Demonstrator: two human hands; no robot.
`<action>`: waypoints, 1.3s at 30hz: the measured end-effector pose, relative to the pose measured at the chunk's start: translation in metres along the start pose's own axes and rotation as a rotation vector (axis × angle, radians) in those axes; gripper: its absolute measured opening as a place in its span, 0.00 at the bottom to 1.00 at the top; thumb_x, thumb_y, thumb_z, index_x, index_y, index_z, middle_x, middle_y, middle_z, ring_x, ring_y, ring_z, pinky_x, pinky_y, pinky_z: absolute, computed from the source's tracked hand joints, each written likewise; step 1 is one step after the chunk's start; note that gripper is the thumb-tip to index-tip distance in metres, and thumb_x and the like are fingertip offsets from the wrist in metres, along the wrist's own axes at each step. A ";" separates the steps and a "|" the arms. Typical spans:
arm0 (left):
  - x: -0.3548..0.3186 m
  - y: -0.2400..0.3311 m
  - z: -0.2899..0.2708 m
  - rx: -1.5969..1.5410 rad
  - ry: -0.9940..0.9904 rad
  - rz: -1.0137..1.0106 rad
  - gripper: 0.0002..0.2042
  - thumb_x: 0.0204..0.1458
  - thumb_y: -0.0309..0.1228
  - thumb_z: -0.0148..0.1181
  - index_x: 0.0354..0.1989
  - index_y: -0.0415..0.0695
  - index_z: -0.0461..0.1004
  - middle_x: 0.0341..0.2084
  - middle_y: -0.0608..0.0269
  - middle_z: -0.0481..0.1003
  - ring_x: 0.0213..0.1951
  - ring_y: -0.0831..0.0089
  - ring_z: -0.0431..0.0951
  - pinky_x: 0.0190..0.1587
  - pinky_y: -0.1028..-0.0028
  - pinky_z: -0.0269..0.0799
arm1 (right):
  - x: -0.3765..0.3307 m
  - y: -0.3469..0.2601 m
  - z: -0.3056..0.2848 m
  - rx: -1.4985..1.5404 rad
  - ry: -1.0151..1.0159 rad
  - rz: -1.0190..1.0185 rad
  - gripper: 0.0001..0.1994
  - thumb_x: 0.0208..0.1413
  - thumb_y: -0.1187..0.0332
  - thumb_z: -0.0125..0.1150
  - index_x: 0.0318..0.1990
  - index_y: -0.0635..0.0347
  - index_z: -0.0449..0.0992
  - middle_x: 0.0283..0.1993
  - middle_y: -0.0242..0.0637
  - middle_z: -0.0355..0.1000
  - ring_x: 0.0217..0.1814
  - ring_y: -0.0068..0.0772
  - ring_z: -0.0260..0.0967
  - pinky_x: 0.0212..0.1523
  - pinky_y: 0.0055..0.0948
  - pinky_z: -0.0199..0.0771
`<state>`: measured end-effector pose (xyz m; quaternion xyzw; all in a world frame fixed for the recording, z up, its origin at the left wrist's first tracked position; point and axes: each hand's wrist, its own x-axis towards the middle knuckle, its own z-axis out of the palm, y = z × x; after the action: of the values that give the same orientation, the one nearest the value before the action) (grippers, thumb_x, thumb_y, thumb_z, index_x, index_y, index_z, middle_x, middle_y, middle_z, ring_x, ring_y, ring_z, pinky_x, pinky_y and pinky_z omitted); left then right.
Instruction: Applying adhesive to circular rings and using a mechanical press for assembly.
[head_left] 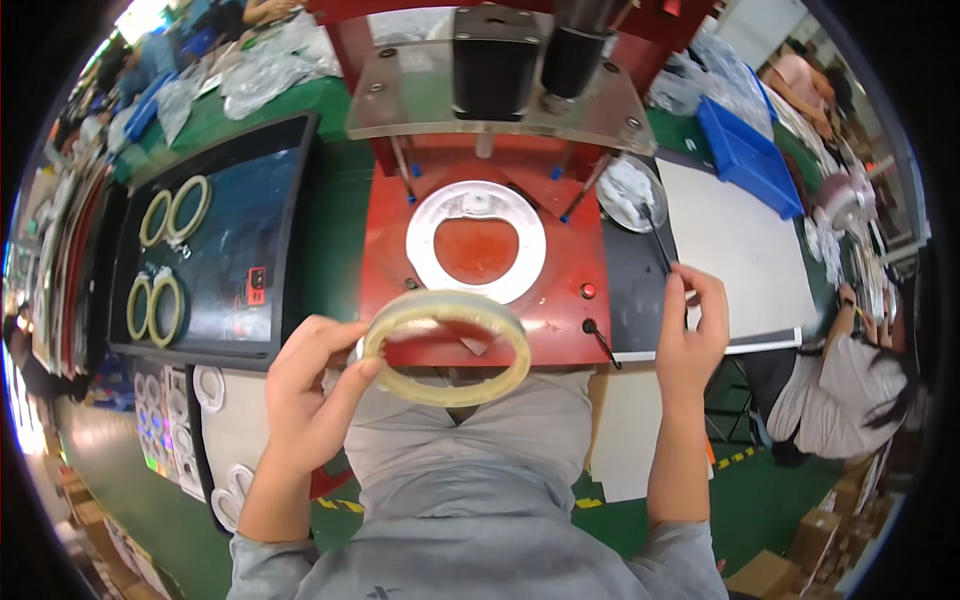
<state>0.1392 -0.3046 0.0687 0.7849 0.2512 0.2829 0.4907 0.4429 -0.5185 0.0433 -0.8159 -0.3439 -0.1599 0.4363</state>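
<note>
My left hand pinches the left edge of a cream-coloured ring, thumb in front and fingers behind. The ring hangs tilted over the front edge of a red machine base. My right hand is closed round a thin black stick-like tool. Its tip reaches into the white paste in a round metal bowl; the exact kind of tool cannot be made out. Between my hands, a white ring-shaped piece lies flat on the red base, apart from the ring I hold.
Above the base stands a press with a clear plate and black cylinder block. A red button sits front right. A dark tray with several cream rings is left. A blue bin and white board lie right; people work nearby.
</note>
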 end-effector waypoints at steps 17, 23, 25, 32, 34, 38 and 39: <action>0.078 -0.022 0.087 -0.206 0.344 -0.042 0.14 0.59 0.29 0.68 0.41 0.39 0.67 0.22 0.63 0.74 0.22 0.78 0.72 0.27 0.74 0.70 | 0.026 -0.116 0.074 0.144 -0.552 -0.461 0.10 0.48 0.71 0.74 0.36 0.60 0.80 0.39 0.38 0.72 0.48 0.47 0.66 0.51 0.44 0.66; 0.073 -0.026 0.071 0.180 0.337 0.167 0.08 0.56 0.27 0.68 0.33 0.39 0.74 0.27 0.59 0.77 0.33 0.62 0.76 0.41 0.65 0.73 | 0.044 -0.105 0.068 0.048 -0.709 -0.406 0.11 0.48 0.71 0.75 0.37 0.61 0.80 0.41 0.37 0.73 0.49 0.46 0.66 0.52 0.40 0.66; 0.066 -0.034 0.067 0.213 0.341 0.217 0.06 0.55 0.26 0.68 0.32 0.40 0.76 0.29 0.59 0.78 0.37 0.59 0.76 0.45 0.64 0.72 | 0.043 -0.106 0.066 0.003 -0.730 -0.440 0.13 0.47 0.72 0.75 0.39 0.60 0.79 0.42 0.38 0.73 0.49 0.46 0.66 0.52 0.41 0.65; 0.053 -0.045 0.051 -0.030 0.315 0.251 0.06 0.51 0.22 0.70 0.35 0.40 0.78 0.35 0.57 0.79 0.37 0.61 0.77 0.42 0.66 0.73 | 0.098 -0.148 0.009 0.109 -0.476 -0.702 0.11 0.58 0.72 0.71 0.47 0.63 0.79 0.44 0.34 0.74 0.42 0.29 0.71 0.46 0.26 0.72; 0.065 -0.036 0.056 -0.008 0.312 0.326 0.06 0.51 0.22 0.70 0.35 0.40 0.78 0.35 0.58 0.79 0.37 0.60 0.77 0.43 0.65 0.73 | 0.129 -0.148 -0.012 -0.309 0.152 -0.286 0.11 0.69 0.76 0.56 0.53 0.68 0.80 0.53 0.46 0.81 0.50 0.34 0.80 0.58 0.31 0.76; 0.090 -0.012 0.054 0.345 0.227 0.650 0.08 0.54 0.26 0.69 0.41 0.40 0.80 0.43 0.56 0.80 0.46 0.56 0.78 0.52 0.61 0.73 | 0.212 -0.015 -0.088 -0.319 0.154 -0.304 0.11 0.69 0.76 0.56 0.54 0.68 0.80 0.53 0.46 0.81 0.50 0.34 0.80 0.58 0.32 0.76; 0.094 -0.009 0.060 0.400 0.115 0.609 0.11 0.58 0.34 0.66 0.44 0.41 0.81 0.50 0.54 0.80 0.56 0.51 0.74 0.60 0.55 0.68 | 0.247 0.027 -0.102 -0.321 0.156 -0.311 0.11 0.69 0.76 0.56 0.54 0.68 0.80 0.53 0.47 0.81 0.50 0.34 0.80 0.58 0.32 0.76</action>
<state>0.2468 -0.2759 0.0579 0.8868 0.0834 0.4051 0.2061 0.6424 -0.5088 0.2237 -0.7972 -0.4008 -0.3405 0.2965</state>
